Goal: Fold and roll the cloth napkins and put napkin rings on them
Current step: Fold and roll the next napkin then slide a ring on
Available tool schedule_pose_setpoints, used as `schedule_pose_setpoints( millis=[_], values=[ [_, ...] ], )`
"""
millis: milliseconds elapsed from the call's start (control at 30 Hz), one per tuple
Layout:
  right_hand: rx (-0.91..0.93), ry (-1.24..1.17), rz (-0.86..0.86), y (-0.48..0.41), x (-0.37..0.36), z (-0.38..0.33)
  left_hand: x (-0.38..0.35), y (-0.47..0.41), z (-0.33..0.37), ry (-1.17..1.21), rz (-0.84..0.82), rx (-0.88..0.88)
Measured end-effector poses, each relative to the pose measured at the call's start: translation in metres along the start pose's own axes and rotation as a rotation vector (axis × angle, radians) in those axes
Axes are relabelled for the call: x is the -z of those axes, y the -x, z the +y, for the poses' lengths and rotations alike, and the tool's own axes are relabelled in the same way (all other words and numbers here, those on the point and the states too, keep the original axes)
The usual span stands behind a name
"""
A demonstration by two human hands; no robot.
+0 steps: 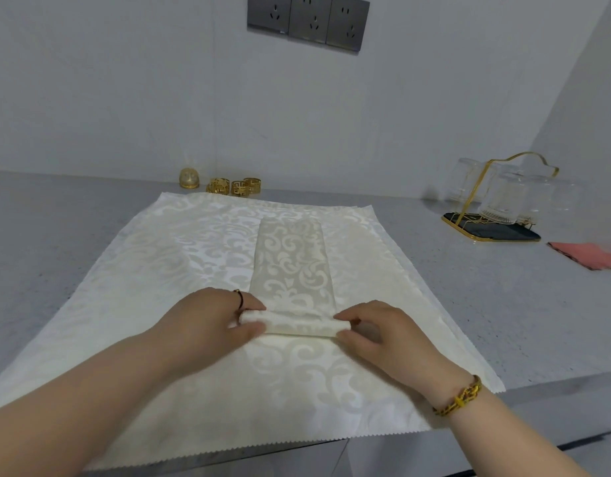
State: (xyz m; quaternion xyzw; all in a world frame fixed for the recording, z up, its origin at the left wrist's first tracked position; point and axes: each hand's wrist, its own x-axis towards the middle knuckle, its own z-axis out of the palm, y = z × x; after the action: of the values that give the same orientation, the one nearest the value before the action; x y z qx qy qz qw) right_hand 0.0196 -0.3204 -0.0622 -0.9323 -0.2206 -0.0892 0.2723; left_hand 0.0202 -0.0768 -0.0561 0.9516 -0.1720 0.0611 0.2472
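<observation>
A cream damask napkin folded into a long strip (292, 259) lies on top of a spread stack of flat cream napkins (152, 270). Its near end is rolled into a small tight roll (297, 325). My left hand (214, 321) pinches the roll's left end and my right hand (376, 332) pinches its right end. Three gold napkin rings (235, 186) stand at the back edge of the counter, beyond the napkins.
A small gold dome-shaped object (188, 178) sits left of the rings. At the right stands a gold wire rack with upturned glasses (497, 201) on a black tray (493, 230). A pink cloth (586, 255) lies near it. Wall sockets (307, 20) are above.
</observation>
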Motion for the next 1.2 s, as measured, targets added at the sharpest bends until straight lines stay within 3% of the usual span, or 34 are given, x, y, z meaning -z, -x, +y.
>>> schedule_pose_setpoints(
  millis=[100, 200, 367, 533, 633, 700, 800, 933, 1067, 1200],
  values=[
    [-0.113, -0.145, -0.044, -0.008, 0.001, 0.003, 0.001, -0.009, -0.008, 0.278, -0.033, 0.144],
    [-0.22, -0.308, 0.007, -0.022, -0.002, 0.002, 0.0, -0.02, -0.009, 0.398, -0.002, 0.204],
    [-0.332, -0.286, 0.077, -0.037, -0.01, 0.001, -0.006, -0.032, -0.009, 0.316, 0.064, 0.245],
    [-0.224, -0.075, 0.174, -0.041, -0.016, 0.004, -0.008, -0.033, -0.009, 0.09, 0.201, 0.102],
    [0.032, 0.107, 0.227, -0.037, -0.018, 0.003, -0.006, -0.026, -0.012, -0.066, 0.117, -0.101],
    [0.107, 0.197, 0.154, -0.03, -0.016, 0.005, -0.006, -0.023, -0.017, -0.128, 0.054, -0.202],
    [0.074, 0.235, 0.018, -0.025, -0.012, 0.002, -0.008, -0.024, -0.02, -0.165, 0.022, -0.186],
    [0.037, 0.234, 0.044, -0.028, -0.008, -0.003, -0.007, -0.029, -0.012, -0.175, 0.1, -0.119],
    [0.031, 0.221, -0.019, -0.017, 0.003, -0.011, 0.002, -0.015, -0.008, -0.139, 0.032, -0.117],
    [0.026, 0.104, -0.145, -0.001, 0.01, -0.02, 0.008, 0.006, -0.006, 0.061, -0.052, -0.025]
  ],
)
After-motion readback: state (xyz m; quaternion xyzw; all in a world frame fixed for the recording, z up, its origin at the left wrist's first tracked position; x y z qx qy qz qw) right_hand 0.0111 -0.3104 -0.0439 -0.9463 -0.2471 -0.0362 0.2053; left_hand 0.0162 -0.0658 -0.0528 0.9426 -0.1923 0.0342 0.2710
